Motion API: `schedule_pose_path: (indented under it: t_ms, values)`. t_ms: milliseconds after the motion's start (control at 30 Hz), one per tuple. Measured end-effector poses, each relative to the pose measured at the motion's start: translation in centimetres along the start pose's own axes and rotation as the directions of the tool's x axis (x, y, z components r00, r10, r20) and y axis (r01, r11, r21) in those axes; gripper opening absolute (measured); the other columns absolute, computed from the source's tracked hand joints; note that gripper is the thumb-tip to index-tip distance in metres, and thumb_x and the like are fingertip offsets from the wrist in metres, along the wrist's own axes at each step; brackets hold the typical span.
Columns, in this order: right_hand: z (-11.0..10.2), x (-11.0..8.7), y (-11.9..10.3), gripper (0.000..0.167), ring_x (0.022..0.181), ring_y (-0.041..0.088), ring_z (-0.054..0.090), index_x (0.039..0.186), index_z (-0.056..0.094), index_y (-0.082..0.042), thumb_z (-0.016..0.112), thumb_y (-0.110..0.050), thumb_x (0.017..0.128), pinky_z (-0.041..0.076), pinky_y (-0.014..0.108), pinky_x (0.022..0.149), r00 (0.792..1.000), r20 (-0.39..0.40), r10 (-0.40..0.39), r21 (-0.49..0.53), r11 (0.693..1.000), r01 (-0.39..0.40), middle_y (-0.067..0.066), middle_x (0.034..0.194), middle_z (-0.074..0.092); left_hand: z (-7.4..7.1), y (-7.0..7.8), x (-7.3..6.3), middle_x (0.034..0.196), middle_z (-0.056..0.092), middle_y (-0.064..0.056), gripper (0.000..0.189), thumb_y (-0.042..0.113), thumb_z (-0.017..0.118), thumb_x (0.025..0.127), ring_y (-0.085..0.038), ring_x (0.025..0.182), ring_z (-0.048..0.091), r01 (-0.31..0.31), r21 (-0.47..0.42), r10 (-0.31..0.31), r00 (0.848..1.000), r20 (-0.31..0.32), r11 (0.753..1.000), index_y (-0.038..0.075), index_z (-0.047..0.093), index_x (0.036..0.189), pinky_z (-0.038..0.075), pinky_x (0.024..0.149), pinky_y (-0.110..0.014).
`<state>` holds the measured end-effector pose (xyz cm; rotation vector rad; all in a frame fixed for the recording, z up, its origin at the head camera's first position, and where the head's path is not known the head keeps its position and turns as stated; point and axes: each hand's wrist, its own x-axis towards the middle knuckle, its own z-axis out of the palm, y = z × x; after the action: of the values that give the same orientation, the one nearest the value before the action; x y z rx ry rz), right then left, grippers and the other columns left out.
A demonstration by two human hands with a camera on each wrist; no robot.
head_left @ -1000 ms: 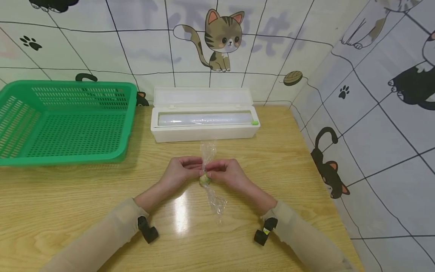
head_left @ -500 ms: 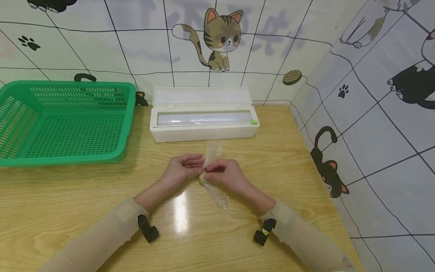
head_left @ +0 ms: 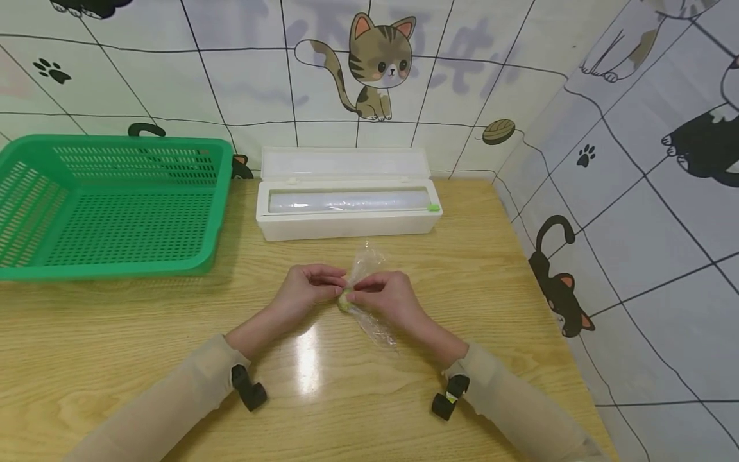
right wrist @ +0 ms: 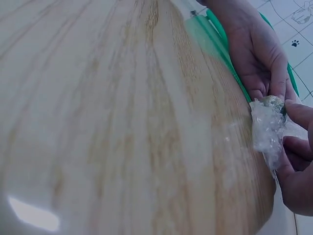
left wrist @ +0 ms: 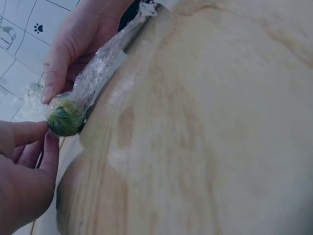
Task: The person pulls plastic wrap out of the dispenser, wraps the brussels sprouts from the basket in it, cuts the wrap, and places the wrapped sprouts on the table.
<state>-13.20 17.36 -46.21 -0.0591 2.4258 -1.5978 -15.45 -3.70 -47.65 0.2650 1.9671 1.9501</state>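
A small green Brussels sprout [left wrist: 65,117] sits wrapped in clear plastic wrap [head_left: 372,324], held just in front of the white box. Loose ends of wrap stick out on its far side and its near side. My left hand [head_left: 306,289] pinches the sprout from the left with thumb and fingertips. From the right, my right hand [head_left: 389,296] pinches the wrapped sprout, its thumb lying on the film in the left wrist view. Crumpled film covers most of the sprout in the right wrist view.
Behind the hands stands a white wrap dispenser box [head_left: 349,226], lid raised, with a roll of film [head_left: 346,201] inside. A green plastic basket [head_left: 216,224] is at the left. A cat-patterned wall [head_left: 242,90] borders the wooden table [head_left: 173,333] behind and at right.
The sprout has turned in the fingers. Both loose ends of the wrap have swung to the right, the near one toward the right wrist. The hands have stayed nearly in place.
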Motion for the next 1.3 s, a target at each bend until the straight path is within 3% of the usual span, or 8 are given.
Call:
schedule_pose_path:
  t_ms: [200, 300, 433, 833, 1100, 1300]
  values:
    - [-0.1, -0.2, 0.0, 0.028, 0.093, 0.017, 0.072, 0.109, 0.078, -0.002, 0.085, -0.016, 0.086, 0.059, 0.027, 0.080, 0.999, 0.040, 0.012, 0.049, 0.999, -0.014, 0.007, 0.103, 0.077, 0.0, 0.0, 0.0, 0.096, 0.077, -0.006, 0.017, 0.010, 0.083, 0.085, -0.017, 0.095, 0.069, 0.024, 0.169, -0.010, 0.997, -0.079, 0.985, 0.002, 0.080, 0.100, 0.055, 0.081, -0.027]
    - [-0.1, -0.3, 0.1, 0.031, 0.093, 0.017, 0.072, 0.113, 0.077, 0.000, 0.084, -0.016, 0.087, 0.059, 0.028, 0.081, 0.998, 0.059, 0.002, 0.054, 0.999, -0.005, 0.010, 0.106, 0.077, 0.0, 0.4, 0.0, 0.086, 0.076, -0.006, 0.013, 0.010, 0.082, 0.088, -0.017, 0.080, 0.068, 0.045, 0.190, -0.036, 0.998, -0.048, 0.981, 0.001, 0.080, 0.098, 0.056, 0.071, -0.027]
    - [-0.1, -0.3, 0.2, 0.032, 0.093, 0.019, 0.072, 0.115, 0.076, 0.001, 0.083, -0.014, 0.088, 0.059, 0.029, 0.082, 0.997, 0.077, -0.016, 0.064, 0.998, 0.011, 0.012, 0.108, 0.076, 0.1, 0.6, 0.1, 0.077, 0.073, -0.009, 0.017, 0.002, 0.074, 0.092, -0.013, 0.063, 0.064, 0.090, 0.112, -0.093, 0.995, 0.021, 0.990, -0.008, 0.076, 0.105, 0.055, 0.058, -0.023]
    - [-0.2, -0.2, 0.7, 0.025, 0.096, 0.021, 0.073, 0.113, 0.075, 0.003, 0.079, -0.009, 0.091, 0.059, 0.028, 0.084, 0.991, 0.101, -0.092, 0.107, 0.991, 0.081, 0.015, 0.109, 0.075, 0.3, 0.0, 0.6, 0.079, 0.072, -0.008, 0.013, -0.006, 0.072, 0.090, -0.012, 0.067, 0.066, 0.140, -0.015, -0.140, 0.990, 0.018, 0.990, -0.013, 0.071, 0.102, 0.057, 0.063, -0.022]
    - [-0.4, -0.2, 0.9, 0.021, 0.103, 0.021, 0.071, 0.110, 0.077, 0.001, 0.079, -0.007, 0.091, 0.058, 0.027, 0.086, 0.988, 0.113, -0.110, 0.112, 0.989, 0.097, 0.013, 0.110, 0.076, 0.2, -0.2, 0.7, 0.079, 0.072, -0.008, 0.018, -0.005, 0.072, 0.090, -0.012, 0.067, 0.065, 0.101, -0.034, -0.099, 0.994, 0.044, 0.994, -0.014, 0.071, 0.105, 0.056, 0.061, -0.021]
    - [-0.3, -0.3, 0.7, 0.020, 0.095, 0.020, 0.071, 0.105, 0.079, -0.002, 0.082, -0.013, 0.089, 0.058, 0.028, 0.083, 0.997, 0.060, -0.055, 0.065, 0.997, 0.051, 0.009, 0.103, 0.077, 0.5, -0.5, 0.4, 0.084, 0.074, -0.010, 0.013, -0.005, 0.073, 0.090, -0.013, 0.068, 0.064, 0.050, -0.042, -0.050, 0.999, 0.017, 0.998, -0.012, 0.075, 0.101, 0.055, 0.061, -0.021]
